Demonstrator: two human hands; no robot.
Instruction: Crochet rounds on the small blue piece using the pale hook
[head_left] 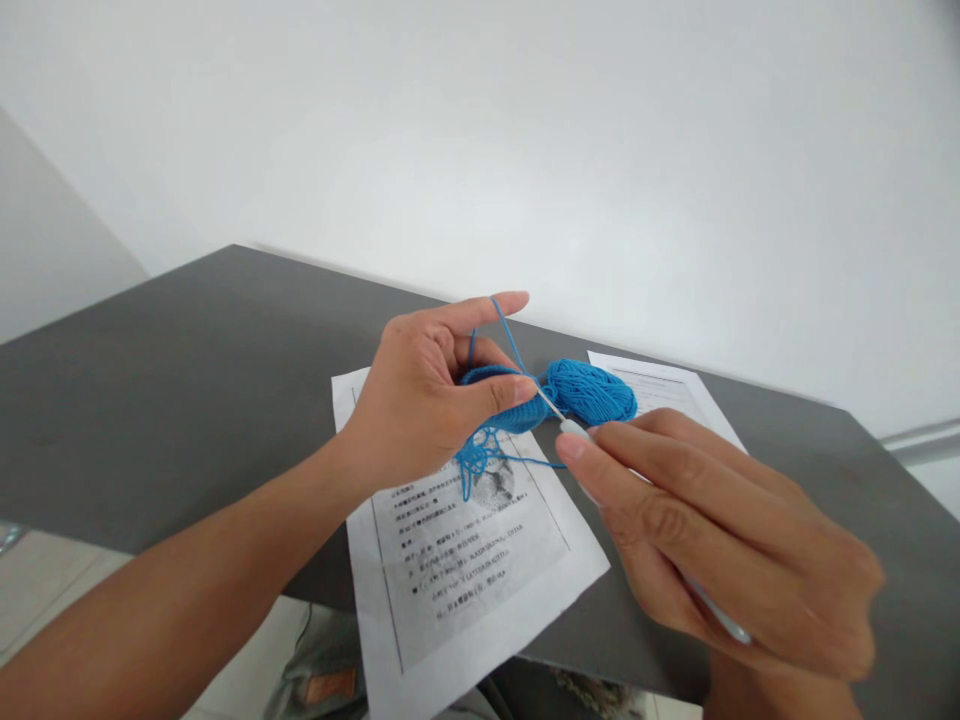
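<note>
My left hand [427,395] is raised over the grey table [187,370], pinching a small blue crocheted piece [499,400] between thumb and fingers. A blue strand runs over its outstretched index finger. My right hand [720,530] is closed round a white-handled crochet hook [574,428], whose metal tip reaches into the blue piece. A ball of blue yarn [592,390] lies on the table just behind the hook, and loose loops of yarn hang below the left hand.
A printed sheet of paper [465,570] lies under the hands and overhangs the table's near edge. A second sheet [675,390] lies behind the yarn ball. A white wall stands beyond the table.
</note>
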